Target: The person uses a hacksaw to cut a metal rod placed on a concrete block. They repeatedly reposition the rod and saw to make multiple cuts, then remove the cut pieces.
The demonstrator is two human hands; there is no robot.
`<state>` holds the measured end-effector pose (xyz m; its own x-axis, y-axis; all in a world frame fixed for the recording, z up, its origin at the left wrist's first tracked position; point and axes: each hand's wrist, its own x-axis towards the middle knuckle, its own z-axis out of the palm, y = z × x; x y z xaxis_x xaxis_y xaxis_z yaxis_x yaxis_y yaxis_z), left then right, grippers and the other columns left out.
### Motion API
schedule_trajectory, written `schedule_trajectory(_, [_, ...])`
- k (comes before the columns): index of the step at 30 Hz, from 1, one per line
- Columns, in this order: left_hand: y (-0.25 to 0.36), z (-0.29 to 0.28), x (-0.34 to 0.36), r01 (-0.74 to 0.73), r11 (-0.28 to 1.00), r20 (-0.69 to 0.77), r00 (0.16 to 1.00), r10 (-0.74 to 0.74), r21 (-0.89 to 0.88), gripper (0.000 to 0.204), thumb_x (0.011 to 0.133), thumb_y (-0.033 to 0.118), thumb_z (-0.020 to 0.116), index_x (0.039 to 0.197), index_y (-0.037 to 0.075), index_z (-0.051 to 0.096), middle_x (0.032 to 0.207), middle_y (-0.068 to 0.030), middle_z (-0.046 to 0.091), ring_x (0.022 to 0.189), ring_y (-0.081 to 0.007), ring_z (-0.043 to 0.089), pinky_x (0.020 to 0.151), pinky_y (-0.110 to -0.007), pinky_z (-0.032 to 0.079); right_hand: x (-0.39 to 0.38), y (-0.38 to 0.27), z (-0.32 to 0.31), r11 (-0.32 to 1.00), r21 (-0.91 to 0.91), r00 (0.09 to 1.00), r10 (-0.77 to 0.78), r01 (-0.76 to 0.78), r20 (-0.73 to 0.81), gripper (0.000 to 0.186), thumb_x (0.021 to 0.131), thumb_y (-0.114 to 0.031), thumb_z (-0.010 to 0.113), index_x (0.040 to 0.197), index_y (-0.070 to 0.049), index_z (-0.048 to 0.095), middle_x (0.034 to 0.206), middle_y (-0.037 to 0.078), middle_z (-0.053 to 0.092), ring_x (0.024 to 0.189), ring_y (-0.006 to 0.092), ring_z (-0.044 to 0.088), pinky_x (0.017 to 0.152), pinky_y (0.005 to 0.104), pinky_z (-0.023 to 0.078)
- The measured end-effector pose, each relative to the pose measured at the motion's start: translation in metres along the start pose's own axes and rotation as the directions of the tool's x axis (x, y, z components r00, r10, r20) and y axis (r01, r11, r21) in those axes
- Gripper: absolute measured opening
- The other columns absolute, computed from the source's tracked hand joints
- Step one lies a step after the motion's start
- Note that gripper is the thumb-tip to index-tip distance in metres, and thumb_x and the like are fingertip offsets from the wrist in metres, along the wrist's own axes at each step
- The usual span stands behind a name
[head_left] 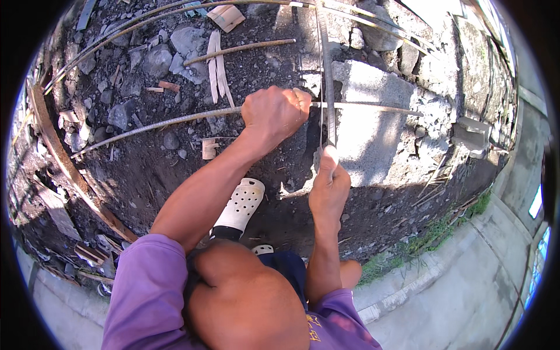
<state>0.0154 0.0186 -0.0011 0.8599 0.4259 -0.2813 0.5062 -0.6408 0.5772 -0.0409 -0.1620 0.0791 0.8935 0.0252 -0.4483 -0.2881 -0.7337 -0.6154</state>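
1. Bent bare knee (pixel 251 297), nearest, below 2 hands.
2. Left hand (pixel 275 116): closed around 1 crosswise bar (pixel 169 121).
3. Right hand (pixel 329 192): gripping 1 lengthwise bar (pixel 328 76), thumb on top.
4. Bars cross just right of the left hand.

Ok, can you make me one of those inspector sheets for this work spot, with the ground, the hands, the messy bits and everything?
Surface: dark, stony soil and a pale, rough slab, partly sunlit.
Work things: a ribbed long rod passing over a crosswise rod.
Clutter: wood pieces, stones, a rusty bar.
Hands: right hand closed around the long rod's near end; left hand in a fist at the crosswise rod, its exact grip hidden.
Cables: nothing seen for sure; a thin strand beside the long rod is unclear.
Surroundings: grass and concrete paving at right; a white clog between the forearms.
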Motion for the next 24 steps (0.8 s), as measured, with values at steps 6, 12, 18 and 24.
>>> schedule_trajectory(6, [-0.004, 0.004, 0.003, -0.068, 0.995, 0.003, 0.998, 0.068, 0.073, 0.040, 0.094, 0.033, 0.055, 0.074, 0.007, 0.078, 0.066, -0.0242, 0.068, 0.058, -0.0422, 0.071, 0.056, -0.051, 0.057, -0.088, 0.051, -0.025, 0.978, 0.094, 0.982, 0.186, -0.187, 0.015, 0.060, 0.111, -0.048, 0.051, 0.075, 0.001, 0.049, 0.062, 0.003, 0.036, 0.065, 0.0114, 0.034, 0.054, 0.0366, 0.031])
schedule_trajectory(12, [-0.002, 0.009, -0.001, -0.023, 0.999, -0.042, 0.999, 0.024, 0.027, 0.041, 0.095, 0.032, 0.057, 0.068, 0.007, 0.077, 0.062, -0.0250, 0.066, 0.055, -0.0422, 0.070, 0.052, -0.051, 0.056, -0.070, 0.020, -0.026, 0.968, 0.065, 0.970, 0.242, -0.244, 0.039, 0.060, 0.111, -0.046, 0.049, 0.075, 0.001, 0.046, 0.063, 0.002, 0.036, 0.065, 0.0098, 0.032, 0.055, 0.0359, 0.028])
schedule_trajectory(18, [-0.005, -0.002, 0.000, -0.059, 0.998, -0.014, 0.998, 0.060, 0.026, 0.043, 0.093, 0.031, 0.058, 0.064, 0.004, 0.074, 0.060, -0.0233, 0.066, 0.052, -0.0407, 0.069, 0.050, -0.049, 0.056, -0.035, 0.032, -0.006, 0.989, 0.083, 0.992, 0.123, -0.123, 0.002, 0.064, 0.112, -0.050, 0.049, 0.076, 0.002, 0.050, 0.062, 0.004, 0.036, 0.065, 0.0133, 0.033, 0.057, 0.0398, 0.031])
schedule_trajectory(24, [-0.005, 0.009, -0.002, -0.103, 0.995, -0.115, 0.988, 0.103, 0.009, 0.040, 0.091, 0.027, 0.061, 0.060, 0.004, 0.072, 0.060, -0.0231, 0.066, 0.050, -0.0391, 0.069, 0.048, -0.048, 0.055, -0.110, 0.003, -0.044, 0.972, 0.169, 0.986, 0.151, -0.161, 0.072, 0.059, 0.112, -0.046, 0.048, 0.075, 0.000, 0.050, 0.063, -0.002, 0.040, 0.064, 0.0090, 0.036, 0.055, 0.0334, 0.030])
